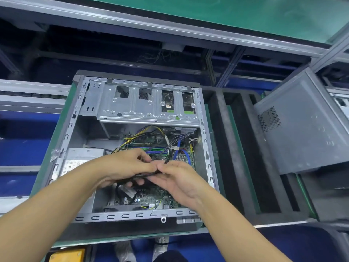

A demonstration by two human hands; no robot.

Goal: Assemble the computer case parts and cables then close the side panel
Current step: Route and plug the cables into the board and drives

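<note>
Black cable (146,174) is being pinched between left hand (128,165) and right hand (177,183), fingertips meeting, over the open case (132,216); next it probably needs plugging in.

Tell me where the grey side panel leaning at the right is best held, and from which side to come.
Probably by its two opposite long edges, taken together, coming from the left, the side nearer the case. The side panel is a broad thin sheet, tilted over the foam rack, so its flat face gives no grip.
</note>
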